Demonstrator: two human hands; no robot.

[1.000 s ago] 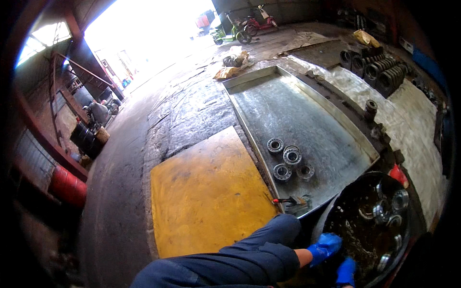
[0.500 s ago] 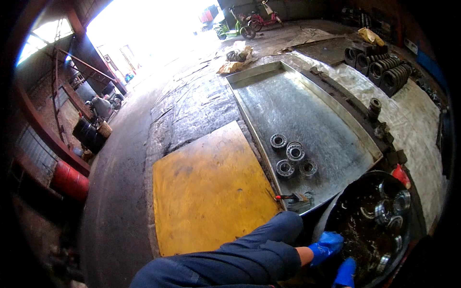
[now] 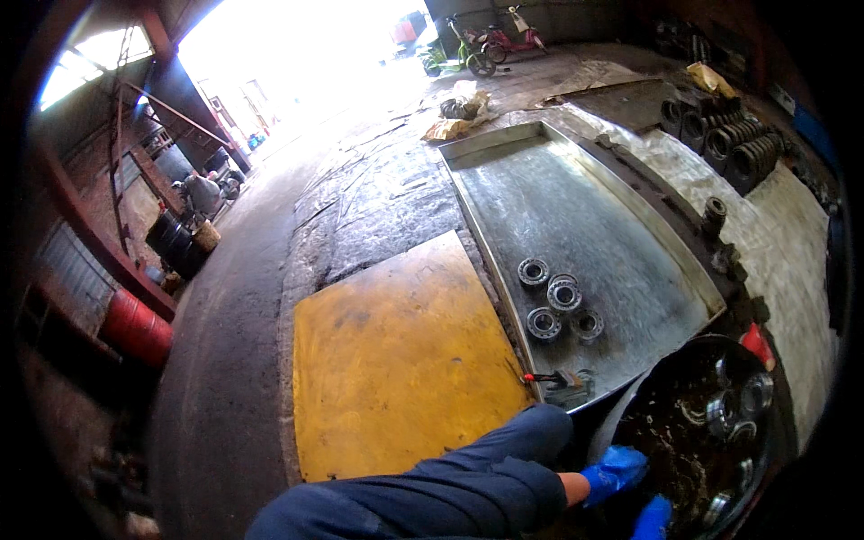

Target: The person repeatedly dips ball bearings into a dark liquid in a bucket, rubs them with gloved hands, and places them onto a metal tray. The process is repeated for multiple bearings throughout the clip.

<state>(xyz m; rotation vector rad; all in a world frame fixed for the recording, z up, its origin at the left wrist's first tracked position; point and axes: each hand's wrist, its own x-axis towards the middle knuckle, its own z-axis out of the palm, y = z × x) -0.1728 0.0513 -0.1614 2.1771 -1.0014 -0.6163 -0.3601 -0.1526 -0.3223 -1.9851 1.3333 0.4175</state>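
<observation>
My left hand (image 3: 615, 472), in a blue rubber glove, is at the near left rim of a round tub (image 3: 670, 382) of dark, oily liquid. Its fingers look curled in; anything inside them is out of sight. At the lower edge, my right hand (image 3: 652, 519), gloved in the same blue, is over the tub, with most of it cut off and its fingers not readable. Several metal bearing rings (image 3: 721, 412) lie in the liquid on the tub's right side.
Beyond the tub lies a long, shallow metal tray (image 3: 594, 234) with several roller bearings (image 3: 564, 294) and a red-handled brush (image 3: 560, 379). A yellow board (image 3: 405, 360) lies left of it. A red object (image 3: 758, 346) is by the tub's far rim. Large rings (image 3: 740, 148) are stacked at far right.
The whole view has shifted slightly, so the tray and tub appear a little lower and farther right. Both hands stay at the tub, with only slight movement.
</observation>
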